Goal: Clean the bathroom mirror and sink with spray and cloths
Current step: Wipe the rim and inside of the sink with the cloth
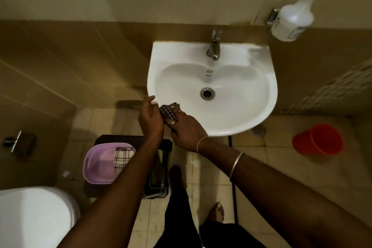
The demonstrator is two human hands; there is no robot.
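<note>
A white wall-mounted sink (261, 78) with a chrome tap (213, 46) and a drain (207, 93) fills the middle of the view. At its front left rim both hands meet on a dark checked cloth (168, 112). My right hand (186, 129) grips the cloth against the rim. My left hand (150, 116) touches the cloth's left side with its fingers partly spread. A white spray bottle (292, 20) with a blue-and-white trigger hangs on the wall at the upper right. The mirror is out of view.
A purple basin (100, 164) holding a white checked cloth (122, 157) sits on a dark stool to the lower left. A white toilet (34, 217) is at the bottom left, a red bucket (318, 140) on the floor at right. My feet stand on the tiled floor.
</note>
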